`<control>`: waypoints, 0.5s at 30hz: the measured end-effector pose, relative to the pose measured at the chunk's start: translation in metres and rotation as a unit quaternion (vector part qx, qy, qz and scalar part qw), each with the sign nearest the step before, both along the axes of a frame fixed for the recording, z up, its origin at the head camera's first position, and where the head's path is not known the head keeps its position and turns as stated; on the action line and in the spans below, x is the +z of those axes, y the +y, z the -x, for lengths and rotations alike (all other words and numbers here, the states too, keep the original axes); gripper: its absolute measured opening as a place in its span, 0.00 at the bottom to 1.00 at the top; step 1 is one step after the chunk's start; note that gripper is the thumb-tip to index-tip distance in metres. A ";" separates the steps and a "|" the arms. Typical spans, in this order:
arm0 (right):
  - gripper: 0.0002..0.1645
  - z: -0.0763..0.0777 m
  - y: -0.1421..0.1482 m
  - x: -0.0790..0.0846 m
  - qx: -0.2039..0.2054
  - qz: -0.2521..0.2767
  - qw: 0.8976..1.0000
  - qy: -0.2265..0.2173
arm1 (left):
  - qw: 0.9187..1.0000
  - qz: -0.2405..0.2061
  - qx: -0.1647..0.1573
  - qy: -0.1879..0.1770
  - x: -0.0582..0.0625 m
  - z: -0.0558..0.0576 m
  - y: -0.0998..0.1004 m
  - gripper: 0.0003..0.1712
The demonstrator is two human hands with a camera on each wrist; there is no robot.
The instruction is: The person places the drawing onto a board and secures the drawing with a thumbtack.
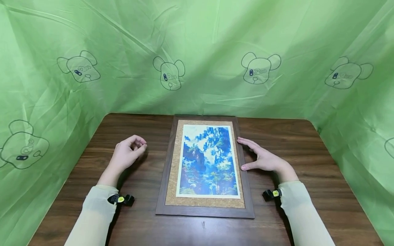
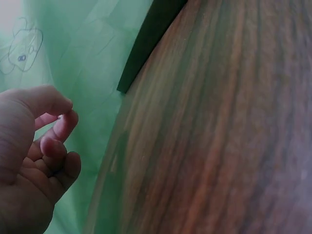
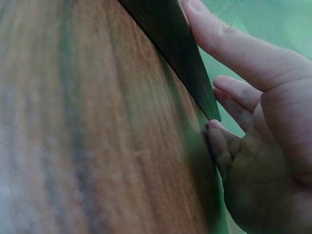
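Note:
A picture frame [image 1: 204, 211] with a dark brown wooden border and a cork backing [image 1: 172, 191] lies on the table, its far edge near the green cloth. On the cork lies a printed landscape picture [image 1: 209, 160] in blue and white. My right hand [image 1: 266, 159] is at the frame's right side, thumb tip on the border and extended fingers along the outer edge; in the right wrist view they overlap the frame's corner [image 3: 187, 63]. Left of the frame, apart from it, my left hand [image 1: 129, 150] hovers over the table, fingers loosely curled, thumb near the index fingertip, no held thing visible.
The dark wood-grain table [image 1: 203, 234] extends on both sides of the frame. Green cloth [image 1: 197, 51] with printed bear heads hangs around the back and sides. A black wrist camera [image 1: 121, 199] sits on the left sleeve, another camera [image 1: 271, 194] on the right.

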State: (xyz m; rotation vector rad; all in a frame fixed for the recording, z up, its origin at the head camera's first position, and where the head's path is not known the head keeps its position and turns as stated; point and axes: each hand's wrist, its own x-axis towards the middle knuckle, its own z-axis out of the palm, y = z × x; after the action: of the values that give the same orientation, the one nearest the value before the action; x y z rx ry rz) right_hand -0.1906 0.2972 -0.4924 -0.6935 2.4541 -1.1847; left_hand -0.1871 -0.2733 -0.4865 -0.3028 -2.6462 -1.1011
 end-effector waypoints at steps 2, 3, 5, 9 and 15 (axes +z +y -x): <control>0.70 0.001 -0.001 -0.001 0.002 0.004 1.000 0.000 | 1.000 0.003 -0.003 0.001 0.000 0.000 0.001 0.04; 0.70 0.001 -0.002 -0.001 0.002 0.004 1.000 0.001 | 1.000 0.005 -0.006 0.002 0.000 0.001 0.002 0.04; 0.69 0.000 -0.001 -0.002 0.001 0.007 1.000 -0.002 | 1.000 0.013 -0.014 0.004 0.000 0.003 0.005 0.03; 0.70 -0.001 -0.001 -0.003 -0.002 0.008 1.000 -0.010 | 0.999 0.027 -0.027 0.023 0.000 0.011 0.013 0.05; 0.70 0.002 0.000 -0.002 -0.007 -0.001 1.000 -0.012 | 0.995 0.030 -0.042 0.080 0.009 0.038 0.032 0.07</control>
State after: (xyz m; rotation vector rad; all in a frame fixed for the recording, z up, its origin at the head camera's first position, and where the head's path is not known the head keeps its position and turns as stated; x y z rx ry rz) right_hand -0.1925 0.2974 -0.4942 -0.6590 2.4448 -1.1893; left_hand -0.2251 -0.2408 -0.4779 -0.4967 -2.5477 -0.9792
